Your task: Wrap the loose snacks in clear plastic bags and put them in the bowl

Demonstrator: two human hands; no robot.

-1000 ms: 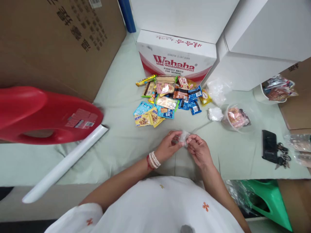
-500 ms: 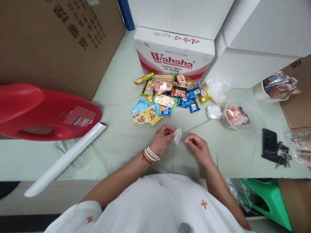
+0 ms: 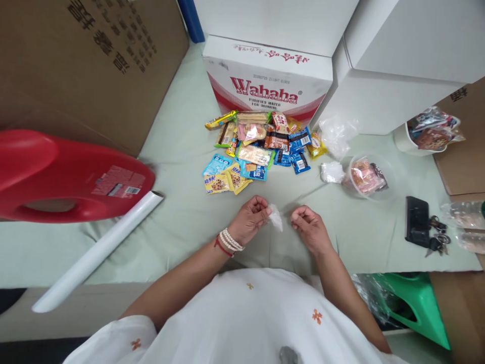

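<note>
A left hand [image 3: 248,222] holds a crumpled film [image 3: 276,218] over the table [image 3: 185,227]

From where I stand, the film is near the middle of the table's near side, between the two hands. It is thin, whitish and partly see-through. The left hand pinches its left edge between thumb and fingers, and the rest of it hangs out to the right. The right hand [image 3: 308,227] is just beside, apart from the film. Its fingers are curled and narrow, with the tips close together; whether they hold some thin thing, I cannot tell. Bracelets [image 3: 230,240] go around the left wrist.

On the far side of the hands lies a pile of snacks [image 3: 253,151], in yellow, blue, red and clear wrappers, in front of the Wahaha box [image 3: 265,91]. To the right of the pile there are a clear bag [image 3: 337,136], a small white bundle [image 3: 332,172] and a clear tub [image 3: 352,189] with packets inside. Farther right, a black case [image 3: 417,220] lies next to some keys [image 3: 438,240]. On the left, a white roll [image 3: 98,253] lies at a slant and sticks out past the near edge, with its far end by a big red plastic piece [image 3: 83,172].
</note>
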